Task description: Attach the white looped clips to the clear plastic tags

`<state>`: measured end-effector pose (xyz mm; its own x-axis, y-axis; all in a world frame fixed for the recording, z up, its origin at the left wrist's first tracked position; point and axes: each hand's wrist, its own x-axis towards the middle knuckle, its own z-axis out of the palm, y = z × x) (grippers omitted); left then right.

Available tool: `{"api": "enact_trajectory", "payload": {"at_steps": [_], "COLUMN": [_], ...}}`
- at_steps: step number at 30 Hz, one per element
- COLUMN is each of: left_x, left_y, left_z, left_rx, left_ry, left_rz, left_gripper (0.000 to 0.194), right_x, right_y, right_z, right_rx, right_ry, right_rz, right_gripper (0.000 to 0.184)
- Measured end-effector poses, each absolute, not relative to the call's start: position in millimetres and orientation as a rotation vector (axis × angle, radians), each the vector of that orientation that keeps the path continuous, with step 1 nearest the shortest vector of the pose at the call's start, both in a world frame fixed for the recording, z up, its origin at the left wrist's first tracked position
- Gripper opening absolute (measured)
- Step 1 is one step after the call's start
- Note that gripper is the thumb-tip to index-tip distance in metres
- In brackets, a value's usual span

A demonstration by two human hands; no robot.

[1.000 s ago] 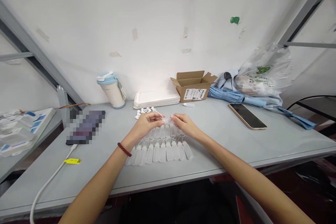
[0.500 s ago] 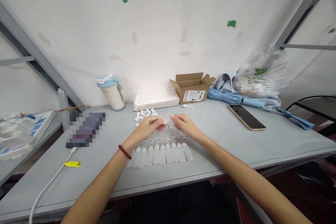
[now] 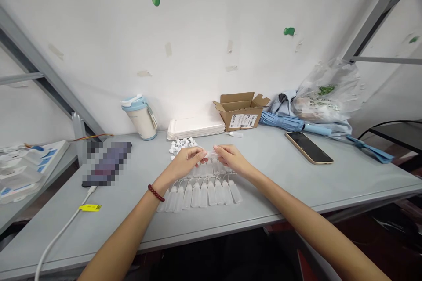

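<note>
My left hand (image 3: 188, 160) and my right hand (image 3: 230, 158) meet above the middle of the desk, both with fingers pinched. Between the fingertips they share a small translucent plastic bottle (image 3: 212, 154), mostly covered by the fingers. Below the hands lies a row of similar translucent bottles (image 3: 203, 195) with thin curved tubes at their tops. A second row of bottles (image 3: 209, 168) sits behind, partly hidden by my hands. Just beyond my left hand is a pile of small white caps (image 3: 180, 145).
Along the wall stand a cup (image 3: 140, 118), a stack of white trays (image 3: 195, 127), an open cardboard box (image 3: 242, 112), a folded blue umbrella (image 3: 285, 120) and a plastic bag (image 3: 326, 96). A phone (image 3: 309, 147) lies at right; a cabled, blurred-out device (image 3: 108, 164) lies at left.
Both hands keep their place and their pinch on the small bottle, with only slight finger movement. The whole view has shifted a little.
</note>
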<state>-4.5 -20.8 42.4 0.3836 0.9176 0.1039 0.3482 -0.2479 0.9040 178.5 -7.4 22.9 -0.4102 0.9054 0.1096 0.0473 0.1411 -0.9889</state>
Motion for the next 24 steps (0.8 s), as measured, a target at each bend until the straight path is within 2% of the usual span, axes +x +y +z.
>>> {"api": "enact_trajectory", "payload": {"at_steps": [4, 11, 15, 20, 24], "left_x": [-5.3, -4.0, -2.1, -1.8, -2.7], "left_y": [-19.2, -23.4, -25.0, -25.9, -26.2], "left_z": [38.3, 42.0, 44.2, 45.1, 45.8], "left_rx": [1.797, 1.847, 1.806, 1.781, 1.831], "left_ry": [1.132, 1.128, 1.122, 1.208, 1.175], "left_rz": [0.791, 0.883, 0.875, 0.722, 0.736], "left_gripper": [0.044, 0.024, 0.028, 0.048, 0.039], "right_x": [178.4, 178.9, 179.1, 178.8, 179.3], "right_y": [-7.2, -5.8, -5.7, -7.4, -6.8], "right_z": [21.3, 18.9, 19.9, 22.0, 21.7], "right_rx": [-0.934, -0.947, -0.946, -0.943, -0.935], "right_ry": [-1.645, -1.663, -1.652, -1.64, -1.649], "right_rz": [1.37, 1.343, 1.351, 1.359, 1.353], "right_gripper": [0.045, 0.045, 0.043, 0.043, 0.044]}}
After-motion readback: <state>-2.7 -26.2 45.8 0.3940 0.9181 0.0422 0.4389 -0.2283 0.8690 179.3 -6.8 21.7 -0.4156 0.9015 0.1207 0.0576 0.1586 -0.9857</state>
